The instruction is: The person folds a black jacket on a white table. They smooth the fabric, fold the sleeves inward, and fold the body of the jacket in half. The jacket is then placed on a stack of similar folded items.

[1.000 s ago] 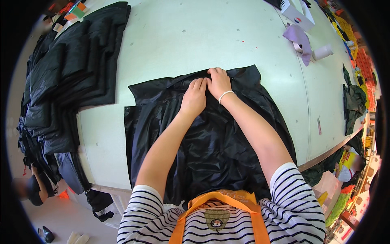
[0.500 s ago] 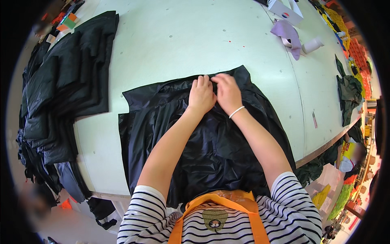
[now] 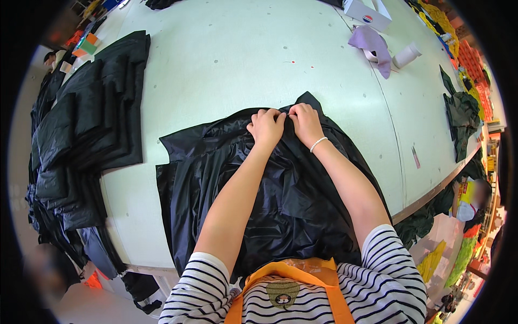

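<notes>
A shiny black garment [image 3: 286,200] lies spread on the pale table in front of me, its lower part reaching my apron. At its far edge my left hand [image 3: 266,125] pinches the cloth with curled fingers. Close beside it, my right hand [image 3: 306,120], with a beaded bracelet at the wrist, grips the same edge between thumb and fingers. Only a small gap separates the two hands. A pointed corner of the garment sticks up beyond the right hand, and a flap spreads out flat to the left.
A tall stack of folded black garments [image 3: 91,108] covers the table's left side. Toward the far right are a purple cloth [image 3: 372,46], a white cup [image 3: 407,55] and a white box [image 3: 368,15]. Dark green cloth [image 3: 463,116] lies at the right edge. Other people are at both sides.
My right hand has moved slightly right and its fingers have closed on the garment's edge. Both hands sit a little lower in view, and the view has shifted slightly.
</notes>
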`<state>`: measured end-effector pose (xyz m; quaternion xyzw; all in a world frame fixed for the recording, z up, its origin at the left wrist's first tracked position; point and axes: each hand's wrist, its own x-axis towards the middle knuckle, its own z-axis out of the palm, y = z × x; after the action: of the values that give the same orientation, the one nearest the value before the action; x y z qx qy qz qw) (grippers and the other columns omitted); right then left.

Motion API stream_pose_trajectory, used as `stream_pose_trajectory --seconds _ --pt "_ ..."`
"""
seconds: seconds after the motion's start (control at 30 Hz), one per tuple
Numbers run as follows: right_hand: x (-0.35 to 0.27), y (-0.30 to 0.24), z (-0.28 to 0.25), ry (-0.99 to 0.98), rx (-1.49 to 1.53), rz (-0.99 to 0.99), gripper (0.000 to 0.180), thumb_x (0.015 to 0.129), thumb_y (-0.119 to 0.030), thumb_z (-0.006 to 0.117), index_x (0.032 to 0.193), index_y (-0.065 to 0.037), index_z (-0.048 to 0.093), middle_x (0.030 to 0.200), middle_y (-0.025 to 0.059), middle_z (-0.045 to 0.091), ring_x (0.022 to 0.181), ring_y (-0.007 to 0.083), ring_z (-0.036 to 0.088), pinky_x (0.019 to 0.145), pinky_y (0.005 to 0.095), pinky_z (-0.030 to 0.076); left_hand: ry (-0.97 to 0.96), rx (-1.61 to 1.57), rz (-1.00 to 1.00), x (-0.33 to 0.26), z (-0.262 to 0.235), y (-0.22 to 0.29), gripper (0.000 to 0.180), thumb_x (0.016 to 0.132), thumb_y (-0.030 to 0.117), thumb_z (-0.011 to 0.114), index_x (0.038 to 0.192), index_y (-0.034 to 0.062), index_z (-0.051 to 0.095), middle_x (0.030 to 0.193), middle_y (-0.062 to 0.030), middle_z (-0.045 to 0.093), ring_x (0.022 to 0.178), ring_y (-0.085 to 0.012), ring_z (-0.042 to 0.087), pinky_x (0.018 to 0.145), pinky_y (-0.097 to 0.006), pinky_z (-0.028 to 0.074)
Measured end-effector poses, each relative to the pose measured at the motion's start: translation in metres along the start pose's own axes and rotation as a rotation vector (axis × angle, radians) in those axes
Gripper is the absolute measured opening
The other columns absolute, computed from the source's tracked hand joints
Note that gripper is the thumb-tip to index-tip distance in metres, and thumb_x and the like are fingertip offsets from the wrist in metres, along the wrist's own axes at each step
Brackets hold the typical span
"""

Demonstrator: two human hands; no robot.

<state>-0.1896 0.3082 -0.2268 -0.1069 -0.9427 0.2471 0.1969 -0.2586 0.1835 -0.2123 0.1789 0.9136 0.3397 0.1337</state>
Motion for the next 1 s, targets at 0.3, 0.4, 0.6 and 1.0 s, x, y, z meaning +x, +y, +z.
stream_pose_trajectory --seconds 0.3,0.4,0.6,1.0 --pt "0.001 -0.011 -0.013 0.086 0.024 -0.116 0.007 0.082 -0.009 0.062 0.084 -0.010 0.055 0.082 0.0036 0.058 0.083 0.0240 0.056 0.075 0.0369 0.039 -0.169 -0.269 -0.146 0.014 -0.008 -0.002 0.042 0.080 0.049 0.067 0.090 0.0085 0.072 0.078 0.0000 0.067 0.076 -0.0113 0.060 0.079 -0.034 0.040" --pt "0.002 -0.013 -0.014 0.098 0.048 -0.123 0.007 0.082 -0.010 0.062 0.082 -0.010 0.055 0.080 0.0036 0.059 0.083 0.0238 0.056 0.075 0.0369 0.039 -0.179 -0.323 -0.119 0.014 -0.003 -0.007 0.041 0.082 0.047 0.067 0.093 0.0076 0.072 0.078 -0.0003 0.067 0.075 -0.0087 0.058 0.079 -0.031 0.041" --pt "0.000 -0.016 -0.017 0.091 0.090 -0.099 0.005 0.081 -0.009 0.063 0.080 -0.010 0.058 0.080 0.0037 0.060 0.082 0.0238 0.056 0.074 0.0368 0.040 -0.154 -0.388 -0.114 0.015 0.005 -0.019 0.034 0.084 0.040 0.066 0.092 0.0073 0.072 0.077 0.0011 0.066 0.072 -0.0066 0.055 0.073 -0.025 0.041" --pt "-0.002 -0.017 -0.013 0.066 0.270 0.012 0.006 0.079 -0.010 0.066 0.082 -0.007 0.061 0.079 0.0058 0.061 0.079 0.0262 0.057 0.070 0.0382 0.043 -0.092 -0.457 -0.034 0.004 0.005 -0.024 0.031 0.084 0.035 0.067 0.095 0.0072 0.073 0.080 -0.0022 0.068 0.076 -0.0095 0.059 0.074 -0.027 0.045"
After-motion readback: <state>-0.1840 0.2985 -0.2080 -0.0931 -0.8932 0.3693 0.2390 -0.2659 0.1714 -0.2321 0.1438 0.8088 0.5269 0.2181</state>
